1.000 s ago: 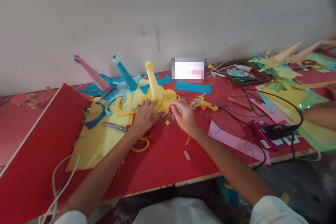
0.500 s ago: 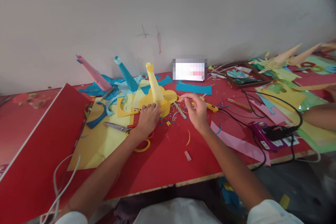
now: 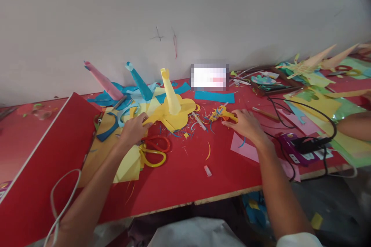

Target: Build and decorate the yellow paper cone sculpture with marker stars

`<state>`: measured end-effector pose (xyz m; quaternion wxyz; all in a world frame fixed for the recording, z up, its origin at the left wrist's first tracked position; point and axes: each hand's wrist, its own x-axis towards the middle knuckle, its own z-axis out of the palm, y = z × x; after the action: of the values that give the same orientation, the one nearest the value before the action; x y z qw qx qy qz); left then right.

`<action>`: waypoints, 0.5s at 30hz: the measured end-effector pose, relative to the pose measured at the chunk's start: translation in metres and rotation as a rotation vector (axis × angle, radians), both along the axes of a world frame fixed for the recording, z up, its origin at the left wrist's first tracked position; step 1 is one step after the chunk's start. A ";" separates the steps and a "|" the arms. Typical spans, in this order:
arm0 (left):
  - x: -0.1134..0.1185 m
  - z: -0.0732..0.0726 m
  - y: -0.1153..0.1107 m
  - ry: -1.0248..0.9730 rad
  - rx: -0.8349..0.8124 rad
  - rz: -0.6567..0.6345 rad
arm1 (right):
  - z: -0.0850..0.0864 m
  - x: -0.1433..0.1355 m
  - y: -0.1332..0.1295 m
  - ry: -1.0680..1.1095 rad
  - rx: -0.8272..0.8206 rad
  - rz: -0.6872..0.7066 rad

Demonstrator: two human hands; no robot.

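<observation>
My left hand [image 3: 133,129] is closed, fingertips pinching a yellow paper piece [image 3: 152,116] beside the yellow flower-shaped base [image 3: 185,110]. A pale yellow paper cone [image 3: 171,94] stands upright on that base. My right hand [image 3: 248,125] has its thumb and fingers around the handle of a yellow glue gun [image 3: 228,115], which lies on the table with its nozzle end among paper shreds. Scissors with red and yellow handles [image 3: 153,159] lie below my left hand, their blades hidden by the hand and paper.
Blue [image 3: 141,84] and pink [image 3: 102,81] cones stand at the back left. A bright phone-like screen [image 3: 209,77] leans on the wall. A purple power box [image 3: 295,148] with black cables sits at right, near another person's arm [image 3: 355,125]. A red panel [image 3: 49,162] rises at left.
My left hand has moved left from the cone's foot and taken hold of the yellow piece. My right hand has moved right, onto the glue gun's handle.
</observation>
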<state>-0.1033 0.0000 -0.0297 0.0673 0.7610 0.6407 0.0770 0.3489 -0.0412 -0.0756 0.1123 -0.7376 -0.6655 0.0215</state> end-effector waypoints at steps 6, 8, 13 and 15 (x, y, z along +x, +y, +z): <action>0.016 -0.001 -0.004 -0.122 0.368 -0.010 | -0.004 -0.009 0.004 -0.015 0.032 -0.021; 0.025 -0.003 -0.001 -0.245 0.407 -0.072 | -0.003 -0.007 0.005 0.028 0.045 -0.043; 0.050 -0.011 -0.005 -0.263 0.295 -0.291 | 0.012 -0.010 0.005 0.143 0.164 -0.157; 0.058 -0.016 -0.012 -0.179 0.239 -0.375 | 0.023 -0.021 0.004 0.186 0.216 -0.184</action>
<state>-0.0453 -0.0119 -0.0459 0.0464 0.8594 0.4658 0.2057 0.3281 -0.0368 -0.0525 0.2536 -0.7739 -0.5803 0.0075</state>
